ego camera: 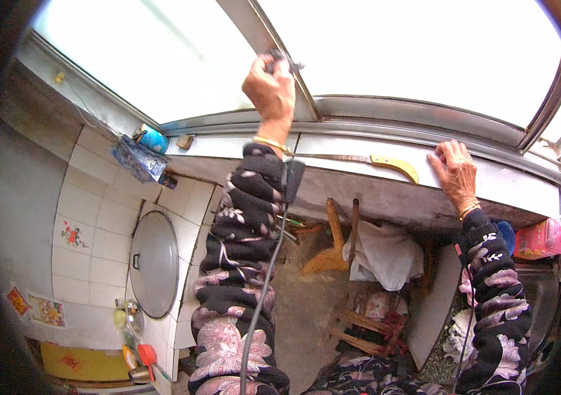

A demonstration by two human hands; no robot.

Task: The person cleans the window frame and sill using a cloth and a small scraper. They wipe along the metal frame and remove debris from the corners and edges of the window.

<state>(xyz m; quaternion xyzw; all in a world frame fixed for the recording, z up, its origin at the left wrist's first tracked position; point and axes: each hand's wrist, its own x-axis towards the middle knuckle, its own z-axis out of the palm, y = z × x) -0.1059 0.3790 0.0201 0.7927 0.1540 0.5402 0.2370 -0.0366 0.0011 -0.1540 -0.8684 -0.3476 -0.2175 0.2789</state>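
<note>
My left hand is raised to the upright metal frame of a sliding window, its fingers closed on a small dark window latch, partly blurred. My right hand rests on the white windowsill, palm down, with nothing seen in it. Between the hands a saw with a curved yellow handle lies on the sill, its toothed blade pointing left and its far end close to my left wrist. The window panes are bright and washed out.
A blue can, a small block and a blue plastic packet are at the sill's left. A pink pump bottle stands at right. Below are a round pot lid, a white cloth and a wooden chair.
</note>
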